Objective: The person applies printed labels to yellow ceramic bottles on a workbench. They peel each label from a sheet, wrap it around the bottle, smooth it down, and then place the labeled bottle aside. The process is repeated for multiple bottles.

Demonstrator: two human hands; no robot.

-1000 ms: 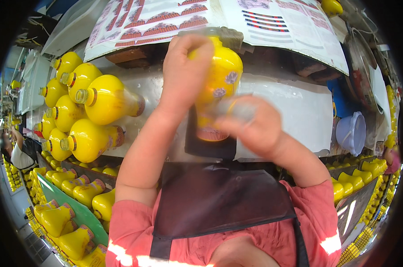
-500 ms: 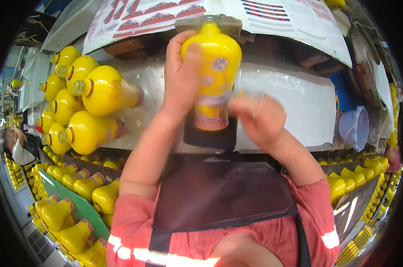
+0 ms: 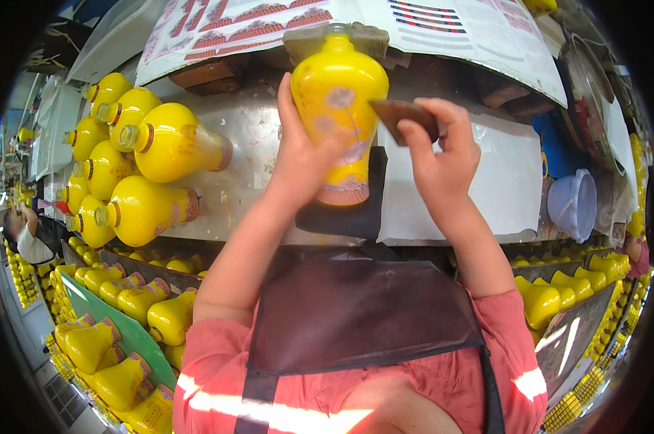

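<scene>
A yellow bottle (image 3: 341,79) with a clear neck and a flower decal lies on its side, neck away from me, its neck end by a wooden block (image 3: 298,45). My left hand (image 3: 305,152) grips the bottle along its left side; its fingers are partly blurred. In my right hand (image 3: 446,145) a flat brown scraper (image 3: 406,119) is pinched between thumb and fingers, its tip close to the bottle's right side. Whether it touches the bottle I cannot tell. A patterned band circles the bottle's base, over a black cloth (image 3: 341,220).
Several yellow bottles (image 3: 169,145) lie at the left of the metal table. Printed decal sheets (image 3: 269,29) cover the far side. White paper (image 3: 464,181) lies at the right, near a pale purple bucket (image 3: 573,206). Racks of bottles (image 3: 142,300) stand nearer me; another person (image 3: 34,235) is far left.
My right hand has risen and moved right, and the brown scraper now shows clearly. My left hand has slid lower on the bottle, which has shifted slightly left.
</scene>
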